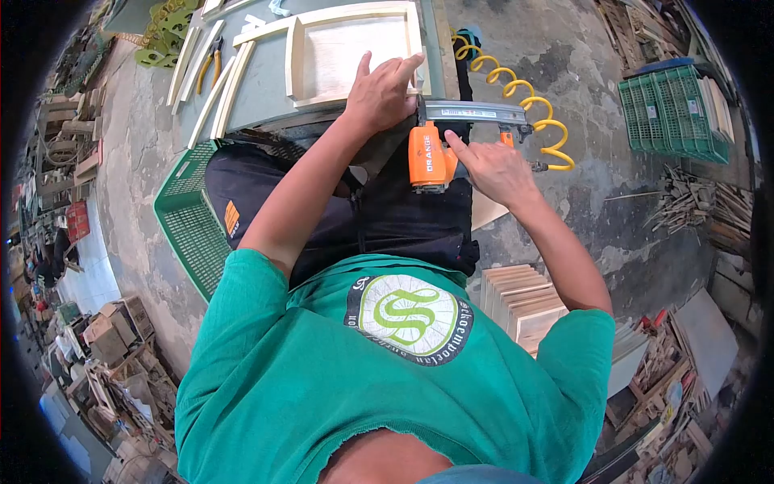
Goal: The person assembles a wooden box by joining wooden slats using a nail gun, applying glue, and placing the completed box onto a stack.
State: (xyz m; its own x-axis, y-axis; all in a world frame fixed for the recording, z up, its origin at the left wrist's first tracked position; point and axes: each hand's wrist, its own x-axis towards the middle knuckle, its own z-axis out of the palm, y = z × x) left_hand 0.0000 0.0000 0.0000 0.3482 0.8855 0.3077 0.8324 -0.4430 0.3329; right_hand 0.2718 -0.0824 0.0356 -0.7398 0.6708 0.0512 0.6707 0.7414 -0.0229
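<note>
A shallow wooden frame with a pale panel inside (343,56) lies on the grey-green worktable (266,81). My left hand (383,93) grips its near right corner, with the thumb and index finger stretched out and the other fingers partly hidden. My right hand (496,171) is closed round the handle of an orange pneumatic nail gun (427,157), its index finger extended along the tool. The gun's nose sits beside that corner, close to my left hand; whether it touches the wood I cannot tell. A yellow coiled air hose (556,133) runs from the gun.
Loose wooden strips (234,89) and pliers (211,64) lie at the table's left. A green crate (189,218) stands by my leg. Stacked wooden panels (524,302) are on the floor at right, with green baskets (673,113) and scrap sticks (685,202) farther out.
</note>
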